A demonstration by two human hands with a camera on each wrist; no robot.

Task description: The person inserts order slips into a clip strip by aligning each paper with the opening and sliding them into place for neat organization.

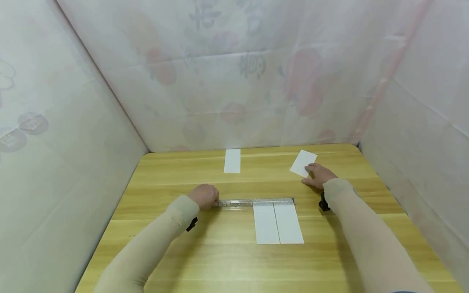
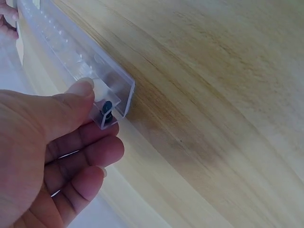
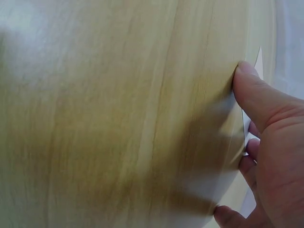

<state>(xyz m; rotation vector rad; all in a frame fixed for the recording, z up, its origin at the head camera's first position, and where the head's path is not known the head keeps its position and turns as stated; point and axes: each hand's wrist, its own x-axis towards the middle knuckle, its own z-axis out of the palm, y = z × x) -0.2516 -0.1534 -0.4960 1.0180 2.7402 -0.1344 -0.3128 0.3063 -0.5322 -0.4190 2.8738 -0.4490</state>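
My left hand [image 1: 205,196] pinches the left end of a long clear plastic strip [image 1: 236,204] between thumb and fingers. In the left wrist view that strip [image 2: 97,61] has an angled profile, and a small dark piece [image 2: 108,108] shows inside its end. Its right part lies across the top edges of two white cards [image 1: 266,224] placed side by side. At the back right, the fingers of my right hand [image 1: 319,176] rest on a tilted white card [image 1: 302,162]; the thumb lies beside it. Little of this card [image 3: 259,64] shows behind the hand in the right wrist view.
Another white card [image 1: 232,161] lies at the table's back edge, left of centre. The wooden table [image 1: 220,264] is bounded by pale printed sheets [image 1: 234,73] at the back and both sides. A dark wrist device [image 1: 324,202] sits under the right sleeve.
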